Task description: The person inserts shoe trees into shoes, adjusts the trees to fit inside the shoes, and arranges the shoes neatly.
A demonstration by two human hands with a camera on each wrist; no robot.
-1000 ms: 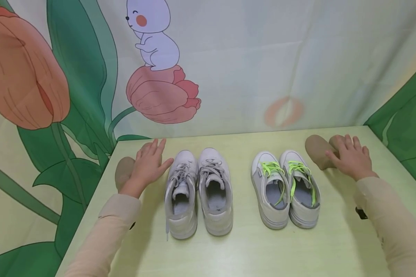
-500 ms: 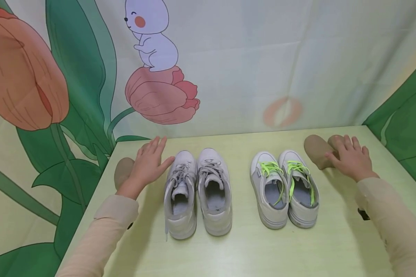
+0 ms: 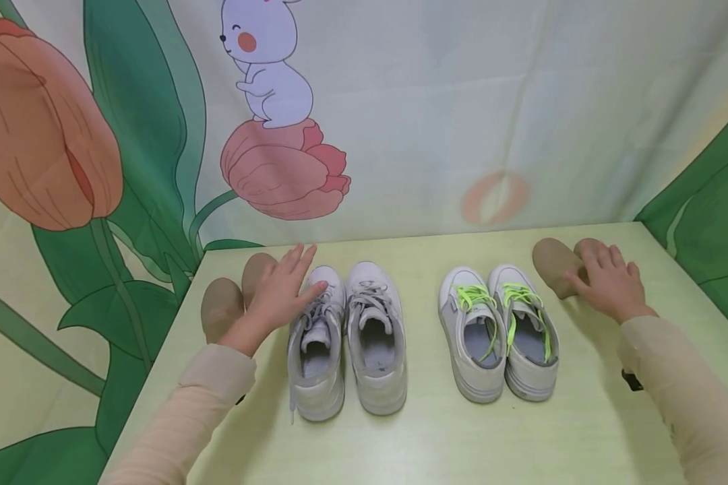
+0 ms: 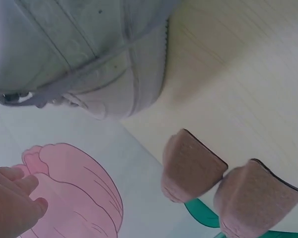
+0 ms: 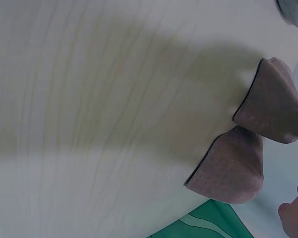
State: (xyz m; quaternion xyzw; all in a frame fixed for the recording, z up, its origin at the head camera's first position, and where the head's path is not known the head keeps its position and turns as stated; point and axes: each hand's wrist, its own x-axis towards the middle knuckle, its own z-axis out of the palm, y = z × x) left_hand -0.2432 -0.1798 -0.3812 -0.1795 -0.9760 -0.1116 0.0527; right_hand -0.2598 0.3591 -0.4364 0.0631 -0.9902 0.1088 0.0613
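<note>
My left hand (image 3: pixel 282 289) hovers with fingers spread over the toe of the left grey-white sneaker (image 3: pixel 321 401); contact cannot be told. Beside it stands the matching sneaker (image 3: pixel 383 397). Two rounded brown pieces (image 3: pixel 221 306) with a suede-like look lie left of that hand; their thin dark lower edges show in the left wrist view (image 4: pixel 193 166). At the right, my right hand (image 3: pixel 615 286) is spread above a similar brown pair (image 3: pixel 552 266), partly hiding it. In the right wrist view that pair (image 5: pixel 228 168) sits apart from the fingertips (image 5: pixel 288 213). Neither hand holds anything.
White sneakers with neon-green laces (image 3: pixel 476 337) stand together right of the middle. All the footwear is on a pale wood-grain table (image 3: pixel 437 444). A cloth backdrop (image 3: pixel 412 135) printed with tulips and a rabbit hangs behind the table's far edge.
My left hand has shifted right, from above the left brown pair to over the left sneaker's toe, uncovering more of that pair. My right hand has moved slightly left. The shoes stay put.
</note>
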